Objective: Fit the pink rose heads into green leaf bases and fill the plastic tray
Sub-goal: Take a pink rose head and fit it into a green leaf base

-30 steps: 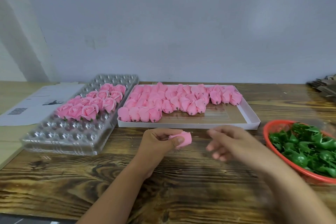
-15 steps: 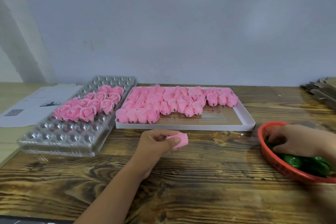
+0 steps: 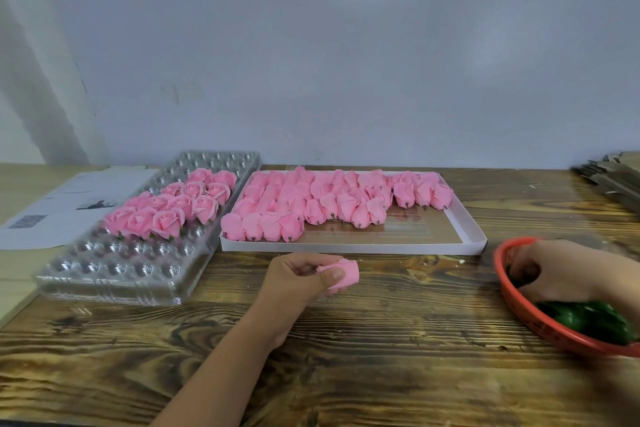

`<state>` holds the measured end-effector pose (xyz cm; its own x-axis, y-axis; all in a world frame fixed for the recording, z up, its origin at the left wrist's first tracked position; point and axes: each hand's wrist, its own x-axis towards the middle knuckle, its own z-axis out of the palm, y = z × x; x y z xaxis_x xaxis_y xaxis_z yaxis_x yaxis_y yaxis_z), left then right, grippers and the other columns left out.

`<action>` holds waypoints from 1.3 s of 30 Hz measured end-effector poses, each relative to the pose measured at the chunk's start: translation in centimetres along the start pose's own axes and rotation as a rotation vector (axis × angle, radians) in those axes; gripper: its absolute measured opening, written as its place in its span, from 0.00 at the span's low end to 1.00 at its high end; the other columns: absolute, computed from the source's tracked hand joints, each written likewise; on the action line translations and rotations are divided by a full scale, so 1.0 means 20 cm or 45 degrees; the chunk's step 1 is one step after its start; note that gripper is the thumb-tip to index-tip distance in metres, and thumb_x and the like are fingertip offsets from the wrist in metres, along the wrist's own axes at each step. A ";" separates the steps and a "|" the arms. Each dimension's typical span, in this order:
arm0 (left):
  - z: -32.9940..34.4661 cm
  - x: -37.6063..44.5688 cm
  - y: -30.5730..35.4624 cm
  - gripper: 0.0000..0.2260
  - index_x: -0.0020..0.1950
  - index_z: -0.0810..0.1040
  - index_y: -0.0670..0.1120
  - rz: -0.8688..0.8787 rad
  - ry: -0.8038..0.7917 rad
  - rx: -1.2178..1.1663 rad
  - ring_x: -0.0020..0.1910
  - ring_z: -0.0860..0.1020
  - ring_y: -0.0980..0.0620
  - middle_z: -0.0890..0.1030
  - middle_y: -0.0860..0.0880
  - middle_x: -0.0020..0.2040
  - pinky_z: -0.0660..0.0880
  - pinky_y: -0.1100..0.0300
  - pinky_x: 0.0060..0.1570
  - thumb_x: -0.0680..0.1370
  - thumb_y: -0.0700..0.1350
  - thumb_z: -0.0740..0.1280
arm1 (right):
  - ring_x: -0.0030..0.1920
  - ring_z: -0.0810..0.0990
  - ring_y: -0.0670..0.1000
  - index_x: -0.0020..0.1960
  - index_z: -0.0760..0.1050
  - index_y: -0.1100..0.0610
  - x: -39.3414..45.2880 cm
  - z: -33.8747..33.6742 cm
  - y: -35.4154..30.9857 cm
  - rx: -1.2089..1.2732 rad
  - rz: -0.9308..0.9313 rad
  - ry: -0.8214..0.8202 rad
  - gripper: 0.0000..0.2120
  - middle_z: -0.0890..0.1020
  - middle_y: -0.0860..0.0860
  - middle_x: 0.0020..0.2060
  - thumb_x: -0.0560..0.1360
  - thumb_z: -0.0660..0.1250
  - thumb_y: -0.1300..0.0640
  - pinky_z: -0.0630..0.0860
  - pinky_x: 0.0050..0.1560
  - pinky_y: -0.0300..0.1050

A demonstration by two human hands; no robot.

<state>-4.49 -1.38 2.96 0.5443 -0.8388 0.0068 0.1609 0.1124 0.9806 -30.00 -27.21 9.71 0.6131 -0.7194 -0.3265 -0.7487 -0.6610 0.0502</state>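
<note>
Right hand (image 3: pixel 550 272) digs in the red plastic basket (image 3: pixel 530 321), its grip hidden; left fingers (image 3: pixel 334 274) pinch a pink rose head (image 3: pixel 343 273) — better pick one leaf base stem-up.

The right hand (image 3: pixel 554 274) reaches into a red plastic basket (image 3: pixel 519 305) and covers part of the dark green leaf bases (image 3: pixel 588 321); whether its fingertips grip one cannot be told. The picture's right edge cuts off the basket and forearm. Beyond that hand, a stack of brown cardboard (image 3: pixel 613 180) is also cropped.
</note>
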 end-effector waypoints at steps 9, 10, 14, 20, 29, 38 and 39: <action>0.00 0.00 0.00 0.08 0.48 0.89 0.48 -0.010 0.017 -0.007 0.48 0.86 0.49 0.88 0.45 0.51 0.81 0.63 0.42 0.69 0.43 0.77 | 0.45 0.79 0.45 0.38 0.79 0.41 0.01 -0.01 -0.03 -0.153 0.060 0.096 0.10 0.82 0.41 0.42 0.77 0.66 0.50 0.77 0.50 0.41; 0.00 0.00 0.00 0.08 0.48 0.89 0.48 -0.008 0.013 -0.006 0.48 0.86 0.49 0.88 0.45 0.51 0.80 0.64 0.42 0.69 0.43 0.77 | 0.43 0.79 0.45 0.34 0.77 0.42 0.02 -0.01 -0.02 -0.142 0.082 0.104 0.11 0.81 0.41 0.39 0.75 0.68 0.50 0.78 0.48 0.41; 0.00 0.00 0.00 0.09 0.50 0.89 0.47 0.006 0.004 0.005 0.48 0.86 0.49 0.87 0.44 0.52 0.81 0.63 0.43 0.70 0.43 0.77 | 0.39 0.79 0.44 0.33 0.78 0.46 0.00 -0.02 -0.03 -0.114 0.179 0.128 0.09 0.80 0.42 0.36 0.72 0.71 0.49 0.80 0.45 0.43; 0.00 0.00 0.00 0.09 0.49 0.89 0.46 -0.005 0.008 -0.002 0.49 0.86 0.49 0.87 0.45 0.52 0.81 0.64 0.43 0.70 0.43 0.77 | 0.40 0.80 0.46 0.35 0.80 0.46 -0.03 -0.04 -0.05 -0.019 0.224 0.197 0.08 0.81 0.44 0.36 0.73 0.69 0.50 0.81 0.47 0.48; -0.01 0.00 0.00 0.10 0.49 0.89 0.48 -0.006 0.000 0.002 0.51 0.86 0.48 0.87 0.45 0.52 0.81 0.63 0.44 0.69 0.45 0.77 | 0.49 0.75 0.48 0.44 0.69 0.47 -0.07 -0.11 -0.08 -0.137 0.338 0.146 0.10 0.73 0.41 0.40 0.83 0.55 0.48 0.61 0.70 0.66; -0.01 0.01 0.00 0.11 0.49 0.89 0.48 -0.005 -0.002 0.017 0.51 0.86 0.48 0.87 0.45 0.53 0.81 0.61 0.45 0.68 0.46 0.78 | 0.43 0.78 0.49 0.44 0.70 0.51 -0.04 -0.09 -0.03 0.038 0.293 0.215 0.11 0.77 0.47 0.40 0.83 0.55 0.51 0.77 0.57 0.56; -0.01 0.01 -0.01 0.11 0.49 0.89 0.48 -0.005 -0.003 0.018 0.51 0.86 0.48 0.87 0.45 0.53 0.81 0.61 0.45 0.68 0.46 0.78 | 0.41 0.79 0.48 0.43 0.72 0.52 -0.03 -0.09 -0.02 0.073 0.275 0.226 0.12 0.79 0.48 0.39 0.83 0.57 0.50 0.78 0.49 0.50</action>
<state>-4.28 -1.46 2.83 0.5421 -0.8403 0.0035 0.1515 0.1018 0.9832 -29.76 -26.89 11.56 0.4689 -0.8715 -0.1432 -0.8765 -0.4792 0.0458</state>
